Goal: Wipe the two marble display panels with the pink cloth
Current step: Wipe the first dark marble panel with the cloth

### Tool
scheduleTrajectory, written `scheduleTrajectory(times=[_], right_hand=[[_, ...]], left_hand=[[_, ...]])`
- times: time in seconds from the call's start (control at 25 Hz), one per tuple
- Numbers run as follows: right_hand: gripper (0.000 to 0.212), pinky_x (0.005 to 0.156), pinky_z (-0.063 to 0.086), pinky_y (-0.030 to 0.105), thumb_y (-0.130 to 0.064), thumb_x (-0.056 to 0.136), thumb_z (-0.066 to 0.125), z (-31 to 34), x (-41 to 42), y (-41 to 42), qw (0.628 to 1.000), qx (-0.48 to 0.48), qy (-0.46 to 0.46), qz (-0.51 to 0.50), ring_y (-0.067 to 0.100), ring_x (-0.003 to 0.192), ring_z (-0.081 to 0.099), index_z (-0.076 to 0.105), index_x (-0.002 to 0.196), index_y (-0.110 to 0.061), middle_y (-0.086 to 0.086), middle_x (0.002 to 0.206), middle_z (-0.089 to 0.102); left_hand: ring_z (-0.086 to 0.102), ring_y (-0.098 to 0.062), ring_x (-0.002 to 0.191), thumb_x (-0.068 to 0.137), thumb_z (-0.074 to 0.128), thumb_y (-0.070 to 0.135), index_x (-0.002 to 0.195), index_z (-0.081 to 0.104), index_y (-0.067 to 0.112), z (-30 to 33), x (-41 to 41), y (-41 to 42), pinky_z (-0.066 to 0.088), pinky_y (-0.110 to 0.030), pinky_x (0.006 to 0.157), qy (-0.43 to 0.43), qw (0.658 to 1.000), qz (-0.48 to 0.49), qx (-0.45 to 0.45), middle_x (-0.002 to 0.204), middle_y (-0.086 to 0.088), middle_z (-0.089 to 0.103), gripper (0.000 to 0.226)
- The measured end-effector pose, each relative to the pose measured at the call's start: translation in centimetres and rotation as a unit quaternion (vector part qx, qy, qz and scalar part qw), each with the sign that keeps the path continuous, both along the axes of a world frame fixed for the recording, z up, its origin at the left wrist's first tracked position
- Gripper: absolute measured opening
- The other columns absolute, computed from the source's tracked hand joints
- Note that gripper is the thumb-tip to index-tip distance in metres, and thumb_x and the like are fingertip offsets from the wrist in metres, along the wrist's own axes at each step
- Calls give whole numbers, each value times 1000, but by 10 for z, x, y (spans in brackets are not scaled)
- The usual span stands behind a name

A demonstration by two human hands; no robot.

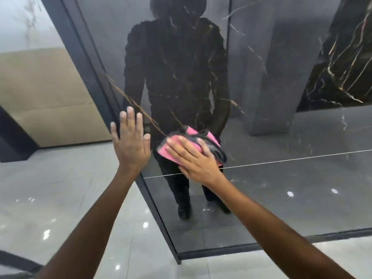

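A tall glossy black marble panel (pixel 181 67) with gold veins stands upright in front of me and mirrors a person's dark figure. My right hand (pixel 193 158) presses the pink cloth (pixel 167 151) flat against it, low and near its left edge. My left hand (pixel 130 141) rests with fingers spread on the panel's left edge, just left of the cloth. A vertical seam (pixel 228 57) separates this panel from a second dark marble panel (pixel 281 77) on the right.
The panels sit in a dark metal frame (pixel 159 214) that meets the floor at my feet. Glossy light tiles (pixel 60 198) cover the floor on the left. A beige panel (pixel 44 93) and a white marble one (pixel 20 21) stand further left.
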State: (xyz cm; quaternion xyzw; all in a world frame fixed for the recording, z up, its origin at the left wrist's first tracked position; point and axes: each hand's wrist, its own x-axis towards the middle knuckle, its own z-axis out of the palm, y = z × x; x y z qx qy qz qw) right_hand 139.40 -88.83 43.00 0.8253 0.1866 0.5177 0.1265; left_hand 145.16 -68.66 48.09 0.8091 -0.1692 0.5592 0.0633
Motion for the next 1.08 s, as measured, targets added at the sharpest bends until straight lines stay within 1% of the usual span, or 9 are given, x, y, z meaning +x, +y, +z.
scheduleTrajectory(times=[0.12, 0.2, 0.28, 0.36, 0.44, 0.64, 0.76, 0.84, 1.08], right_hand=[[77, 109, 22, 42, -29, 87, 44, -9, -11, -67, 985, 155, -15, -73, 24, 144, 23, 11, 156, -23, 8, 156, 29], [68, 108, 27, 52, -31, 91, 41, -7, -21, -78, 890, 427, -35, -157, 33, 141, 24, 18, 153, -12, 21, 152, 33], [69, 111, 22, 56, -34, 91, 39, -9, -15, -29, 839, 516, -22, -172, 34, 143, 20, 22, 150, -4, 24, 155, 26], [73, 112, 16, 47, -33, 86, 42, -23, -11, 29, 963, 256, 59, -65, 26, 146, 15, 19, 153, -12, 11, 160, 16], [78, 114, 11, 43, -32, 86, 48, -16, -13, 26, 994, -41, 100, -2, 13, 150, 3, 12, 155, -25, -3, 163, 7], [57, 111, 14, 42, -33, 95, 42, 47, 8, 14, 943, 309, -88, -81, 24, 146, 15, 28, 149, -18, 14, 154, 31], [84, 114, 7, 45, -28, 89, 54, -24, 13, 52, 998, -58, 8, 32, 18, 150, -3, 3, 156, -28, 1, 164, -4], [98, 115, 10, 42, -24, 82, 66, -59, 5, 40, 962, -248, 99, 54, 17, 150, -9, 3, 156, -24, 0, 164, -4], [66, 109, 15, 44, -40, 97, 43, 5, -8, -51, 999, -4, -31, -16, 15, 150, 8, 15, 155, -27, 0, 161, 15]], left_hand=[[-9, -19, 150, 103, 24, 31, 146, 27, 4, -2, 0, 3, -9, -38, 119, 0, 1000, 9, 17, 151, -15, 23, 51], [4, -25, 146, 102, 26, 32, 146, 25, 6, -2, -2, 1, -1, -43, 120, -3, 999, 11, 35, 152, -12, 19, 51], [12, -28, 144, 100, 30, 31, 149, 22, 7, -3, -1, 0, 11, -48, 118, -8, 999, 1, 47, 152, -11, 19, 55], [5, -23, 149, 103, 25, 30, 155, 12, 11, -3, -1, 5, 7, -44, 120, -18, 998, -34, 40, 154, -9, 20, 57], [-3, -14, 151, 102, 30, 25, 156, 14, 13, -3, 0, 23, 1, -35, 120, -31, 995, -74, 54, 157, -4, 26, 58], [-3, -16, 150, 104, 25, 22, 157, 5, 14, -13, 11, 52, -6, -31, 121, -67, 987, -75, 126, 162, -3, 11, 57], [-9, -15, 150, 102, 28, 21, 156, -2, 14, -19, 13, 50, -3, -32, 122, -78, 987, -68, 123, 164, 0, -9, 62], [-9, -14, 150, 104, 23, 21, 156, -3, 15, -19, 10, 49, -3, -32, 122, -67, 990, -63, 109, 164, -1, -5, 58], [9, -25, 149, 98, 34, 23, 148, 20, 3, -76, -17, 30, -7, -31, 122, 73, 996, -55, 12, 154, -10, 24, 56]])
